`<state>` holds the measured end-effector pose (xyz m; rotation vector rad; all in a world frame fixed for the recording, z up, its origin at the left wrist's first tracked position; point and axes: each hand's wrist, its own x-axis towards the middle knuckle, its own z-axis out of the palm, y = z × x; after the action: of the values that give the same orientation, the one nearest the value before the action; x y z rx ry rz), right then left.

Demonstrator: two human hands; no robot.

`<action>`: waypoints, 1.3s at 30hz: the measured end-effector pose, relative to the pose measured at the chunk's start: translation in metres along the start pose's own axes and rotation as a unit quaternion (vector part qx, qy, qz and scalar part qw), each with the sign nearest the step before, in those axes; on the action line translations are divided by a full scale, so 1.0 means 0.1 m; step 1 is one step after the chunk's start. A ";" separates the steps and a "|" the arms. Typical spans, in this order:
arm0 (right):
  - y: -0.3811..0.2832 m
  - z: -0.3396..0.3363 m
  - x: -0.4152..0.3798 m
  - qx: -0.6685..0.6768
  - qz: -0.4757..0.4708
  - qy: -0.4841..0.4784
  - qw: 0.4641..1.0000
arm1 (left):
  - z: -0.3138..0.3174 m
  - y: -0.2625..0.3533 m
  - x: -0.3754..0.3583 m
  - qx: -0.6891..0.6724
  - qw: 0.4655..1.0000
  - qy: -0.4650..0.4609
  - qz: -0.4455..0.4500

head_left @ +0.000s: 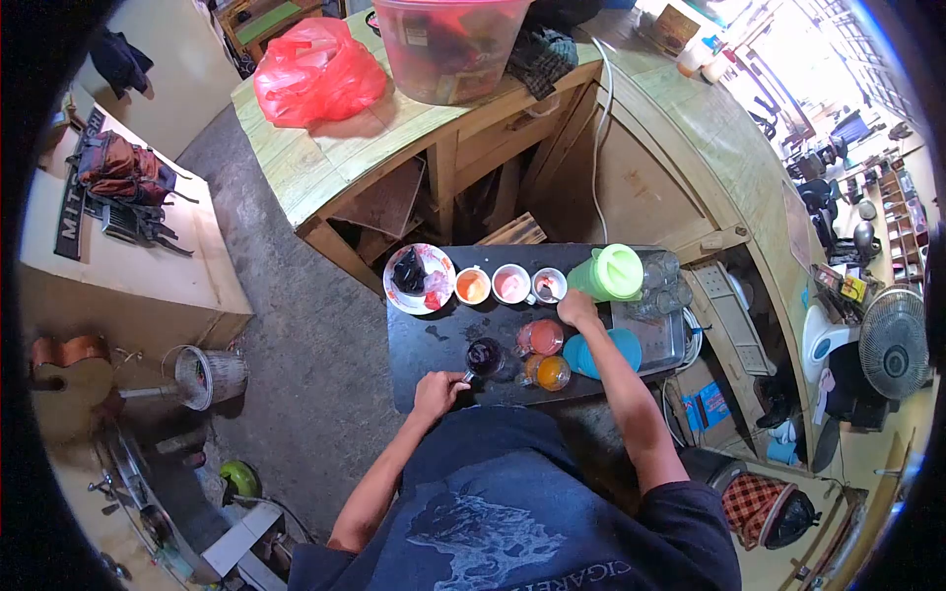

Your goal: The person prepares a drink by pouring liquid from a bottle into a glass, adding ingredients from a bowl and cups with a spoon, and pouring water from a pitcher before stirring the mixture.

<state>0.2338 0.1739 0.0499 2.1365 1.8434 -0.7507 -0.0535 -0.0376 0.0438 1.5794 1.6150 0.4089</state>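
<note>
My left hand (439, 396) grips the handle of a glass mug (485, 359) of dark liquid near the front of the black table (434, 340). My right hand (576, 307) is closed between a cup (549, 286) and a light green lidded pitcher (616, 273); what its fingers hold is hidden. Two more cups stand in that row, an orange-filled cup (473, 286) and a pink-filled cup (510, 284). Between my hands are a glass of pink drink (541, 338) and a glass of orange drink (552, 372). Under my right forearm sits a blue plastic container (616, 351).
A plate (398, 295) with plastic packets lies at the table's left end. Clear glasses (665, 281) and a metal tray (664, 340) occupy the right end. Behind is a wooden counter (340, 167) with a red plastic bag (317, 74) and a tub (448, 54). A fan (892, 340) stands right.
</note>
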 end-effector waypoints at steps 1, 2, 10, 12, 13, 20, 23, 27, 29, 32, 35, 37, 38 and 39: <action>0.02 0.02 0.06 0.002 0.005 -0.010 1.000 | 0.00 0.00 0.00 0.001 1.000 0.003 0.004; 0.05 0.05 0.11 0.003 0.011 -0.019 1.000 | 0.01 0.00 0.00 0.002 1.000 0.006 0.008; 0.20 0.08 0.26 -0.023 -0.027 -0.078 0.996 | 0.01 0.00 0.00 -0.007 1.000 0.002 0.004; 0.21 0.07 0.28 -0.011 -0.021 -0.085 0.996 | 0.01 0.00 0.00 -0.006 1.000 0.006 0.005; 0.24 0.08 0.30 -0.001 -0.015 -0.082 0.997 | 0.01 0.00 -0.01 -0.006 1.000 0.005 0.003; 0.49 0.21 0.51 -0.016 -0.038 -0.115 0.992 | 0.02 -0.01 -0.01 -0.005 1.000 0.003 0.000; 0.51 0.21 0.47 -0.030 -0.071 -0.097 0.992 | 0.00 0.00 0.00 -0.002 1.000 0.001 -0.004; 0.55 0.18 0.44 -0.039 -0.110 -0.084 0.990 | -0.04 0.02 -0.01 0.010 1.000 0.022 -0.012; 0.57 0.14 0.41 -0.042 -0.133 -0.078 0.987 | -0.04 0.01 0.02 0.008 0.999 0.026 -0.027; 0.53 0.04 0.30 -0.002 -0.144 -0.053 0.988 | -0.03 0.00 0.03 0.011 0.999 0.033 -0.027; 0.49 -0.06 0.20 0.104 -0.147 -0.031 0.983 | -0.02 -0.02 0.03 0.001 0.999 0.041 -0.020; 0.42 -0.14 0.13 0.117 -0.170 -0.023 0.978 | -0.02 -0.02 0.02 -0.004 0.999 0.048 -0.012; 0.39 -0.18 0.09 0.123 -0.182 -0.020 0.975 | -0.01 -0.02 0.02 -0.002 0.999 0.051 -0.006; 0.33 -0.26 0.00 0.129 -0.198 -0.018 0.972 | -0.01 -0.02 0.02 0.000 0.998 0.055 -0.001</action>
<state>0.2718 0.1804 0.0666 1.8903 2.2943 -1.1627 -0.0557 -0.0356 0.0427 1.5793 1.6986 0.5024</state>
